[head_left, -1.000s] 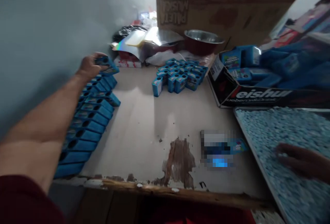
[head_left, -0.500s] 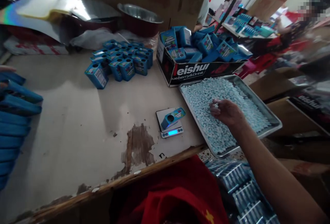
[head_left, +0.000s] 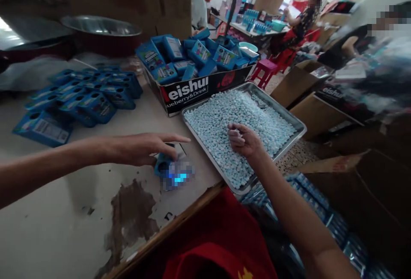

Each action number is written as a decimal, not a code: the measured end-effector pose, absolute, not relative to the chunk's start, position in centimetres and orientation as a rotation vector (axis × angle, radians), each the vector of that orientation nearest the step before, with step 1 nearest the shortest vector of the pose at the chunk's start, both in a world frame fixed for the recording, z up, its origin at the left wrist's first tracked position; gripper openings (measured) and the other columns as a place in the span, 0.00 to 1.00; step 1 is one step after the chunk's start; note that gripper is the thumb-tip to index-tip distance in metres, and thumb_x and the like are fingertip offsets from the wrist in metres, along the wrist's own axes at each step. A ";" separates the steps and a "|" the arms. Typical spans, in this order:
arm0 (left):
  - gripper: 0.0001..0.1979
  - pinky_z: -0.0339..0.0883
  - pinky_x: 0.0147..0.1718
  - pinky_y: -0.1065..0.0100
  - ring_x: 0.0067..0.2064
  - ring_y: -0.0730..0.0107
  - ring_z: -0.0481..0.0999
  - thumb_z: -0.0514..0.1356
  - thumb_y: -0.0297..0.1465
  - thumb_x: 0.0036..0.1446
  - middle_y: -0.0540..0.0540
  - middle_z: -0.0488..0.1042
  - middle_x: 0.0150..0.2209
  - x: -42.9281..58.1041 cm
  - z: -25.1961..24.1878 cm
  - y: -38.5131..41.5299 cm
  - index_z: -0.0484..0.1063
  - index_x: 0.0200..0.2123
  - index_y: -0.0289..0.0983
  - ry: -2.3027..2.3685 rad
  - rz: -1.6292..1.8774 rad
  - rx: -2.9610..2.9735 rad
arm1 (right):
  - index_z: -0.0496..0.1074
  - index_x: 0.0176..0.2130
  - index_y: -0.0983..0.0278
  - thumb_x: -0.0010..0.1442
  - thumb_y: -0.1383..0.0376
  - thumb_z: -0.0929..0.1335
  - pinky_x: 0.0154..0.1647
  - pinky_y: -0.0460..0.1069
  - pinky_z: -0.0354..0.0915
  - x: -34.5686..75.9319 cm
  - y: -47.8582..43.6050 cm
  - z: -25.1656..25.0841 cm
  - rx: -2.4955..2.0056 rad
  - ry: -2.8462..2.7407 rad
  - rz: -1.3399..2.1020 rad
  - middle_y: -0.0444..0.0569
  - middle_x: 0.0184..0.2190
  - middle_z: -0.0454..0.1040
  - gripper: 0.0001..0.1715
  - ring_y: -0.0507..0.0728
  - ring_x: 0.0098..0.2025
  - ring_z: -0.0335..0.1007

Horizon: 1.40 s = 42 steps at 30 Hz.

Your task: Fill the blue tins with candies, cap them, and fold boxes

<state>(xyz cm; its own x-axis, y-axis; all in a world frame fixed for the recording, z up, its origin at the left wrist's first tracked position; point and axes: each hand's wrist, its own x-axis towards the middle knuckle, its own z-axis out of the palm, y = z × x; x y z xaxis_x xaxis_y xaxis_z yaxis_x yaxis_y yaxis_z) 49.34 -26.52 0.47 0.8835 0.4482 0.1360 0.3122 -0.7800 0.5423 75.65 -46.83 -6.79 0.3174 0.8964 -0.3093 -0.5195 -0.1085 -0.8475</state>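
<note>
My left hand [head_left: 152, 148] reaches in from the left over a small digital scale [head_left: 180, 179], its index finger stretched out and its thumb pointing down. Under it, a small blue carton [head_left: 162, 164] with a round hole lies on the scale, partly hidden by the fingers. I cannot tell whether they touch it. Above a metal tray [head_left: 210, 163] full of pale blue and white candies [head_left: 212, 120], my right hand [head_left: 245, 142] is closed with its palm turned up. A few whitish candies show between its powdery fingers.
Behind the tray stands a black display box [head_left: 205, 90] heaped with blue cartons. More cartons [head_left: 96, 105] stand in rows at the left, near a metal bowl [head_left: 101, 28]. Cardboard boxes [head_left: 308, 112] and packed blue goods [head_left: 321, 210] are on the right. Other people work in the background.
My left hand has come in from the left to the carton on the scale. The right hand stays over the tray, now turned more palm up. The view has swung right.
</note>
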 end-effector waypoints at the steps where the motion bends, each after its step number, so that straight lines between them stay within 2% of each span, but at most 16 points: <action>1: 0.24 0.73 0.49 0.63 0.51 0.56 0.77 0.65 0.42 0.56 0.43 0.78 0.46 50.0 0.5 -26.5 0.77 0.53 0.39 0.542 0.346 2.510 | 0.63 0.34 0.61 0.64 0.61 0.64 0.13 0.42 0.37 75.7 -46.8 -6.8 -1.091 -0.386 1.264 0.34 0.21 0.54 0.07 0.47 0.17 0.30; 4: 0.25 0.73 0.48 0.62 0.49 0.55 0.77 0.66 0.46 0.54 0.43 0.79 0.44 51.7 0.8 -27.2 0.78 0.52 0.38 0.549 0.343 2.460 | 0.62 0.33 0.62 0.68 0.61 0.60 0.13 0.42 0.40 75.9 -46.1 -6.1 -0.982 -0.247 1.237 0.39 0.26 0.63 0.11 0.47 0.17 0.33; 8: 0.26 0.72 0.45 0.63 0.44 0.57 0.78 0.69 0.47 0.50 0.44 0.80 0.42 54.1 2.0 -28.7 0.81 0.48 0.38 0.491 0.338 2.451 | 0.60 0.31 0.60 0.71 0.62 0.59 0.16 0.43 0.46 75.8 -43.7 -3.8 -0.841 -0.249 1.123 0.38 0.24 0.58 0.15 0.48 0.18 0.39; 10: 0.22 0.71 0.43 0.64 0.42 0.59 0.78 0.69 0.45 0.50 0.45 0.80 0.41 55.7 2.5 -29.5 0.82 0.45 0.38 0.439 0.337 2.528 | 0.60 0.31 0.60 0.70 0.60 0.61 0.19 0.44 0.51 75.6 -42.6 -2.4 -0.780 -0.338 1.040 0.38 0.23 0.58 0.14 0.49 0.19 0.45; 15: 0.16 0.68 0.40 0.65 0.39 0.61 0.78 0.66 0.41 0.52 0.46 0.81 0.38 59.9 2.8 -31.0 0.84 0.41 0.38 0.401 0.374 2.692 | 0.63 0.31 0.59 0.65 0.45 0.66 0.26 0.46 0.61 74.8 -40.8 -0.6 -0.781 -0.457 0.820 0.42 0.25 0.66 0.23 0.51 0.25 0.60; 19: 0.17 0.66 0.37 0.66 0.37 0.62 0.78 0.66 0.42 0.51 0.47 0.81 0.36 61.7 2.3 -31.5 0.84 0.41 0.39 0.410 0.344 2.703 | 0.65 0.28 0.60 0.64 0.41 0.67 0.28 0.47 0.64 74.4 -40.4 -1.0 -0.753 -0.441 0.712 0.41 0.24 0.67 0.28 0.50 0.25 0.62; 24: 0.18 0.66 0.37 0.67 0.37 0.62 0.79 0.68 0.42 0.48 0.48 0.82 0.36 62.9 1.5 -31.6 0.85 0.41 0.40 0.418 0.360 2.663 | 0.67 0.26 0.59 0.64 0.40 0.66 0.28 0.48 0.63 74.7 -40.8 -1.6 -0.842 -0.489 0.654 0.42 0.25 0.70 0.30 0.50 0.25 0.64; 33: 0.22 0.69 0.40 0.65 0.40 0.61 0.80 0.72 0.41 0.45 0.48 0.82 0.39 62.9 0.7 -32.1 0.83 0.44 0.39 0.532 0.484 2.405 | 0.69 0.29 0.59 0.64 0.35 0.62 0.33 0.49 0.70 74.4 -41.8 -0.1 -0.905 -0.551 0.600 0.45 0.24 0.73 0.32 0.54 0.28 0.72; 38: 0.23 0.70 0.44 0.66 0.42 0.62 0.80 0.74 0.38 0.42 0.48 0.82 0.41 62.8 -1.1 -32.2 0.82 0.44 0.39 0.588 0.615 2.241 | 0.70 0.32 0.59 0.63 0.36 0.65 0.40 0.51 0.73 74.8 -41.8 0.5 -0.882 -0.507 0.624 0.46 0.28 0.77 0.31 0.56 0.36 0.77; 42: 0.23 0.71 0.46 0.65 0.44 0.61 0.80 0.75 0.37 0.41 0.48 0.81 0.42 63.0 -2.1 -32.5 0.82 0.42 0.38 0.628 0.722 2.161 | 0.72 0.36 0.58 0.58 0.34 0.67 0.47 0.54 0.74 74.5 -41.5 0.5 -0.903 -0.534 0.637 0.47 0.33 0.79 0.31 0.58 0.43 0.78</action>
<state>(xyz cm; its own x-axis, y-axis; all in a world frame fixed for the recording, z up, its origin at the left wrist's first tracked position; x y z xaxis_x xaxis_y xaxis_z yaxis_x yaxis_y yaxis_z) 63.04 -32.49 -2.06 0.7191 0.6307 0.2918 0.2014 -0.5911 0.7811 74.47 -41.47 0.46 0.6958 0.7011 0.1562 -0.2768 0.4624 -0.8423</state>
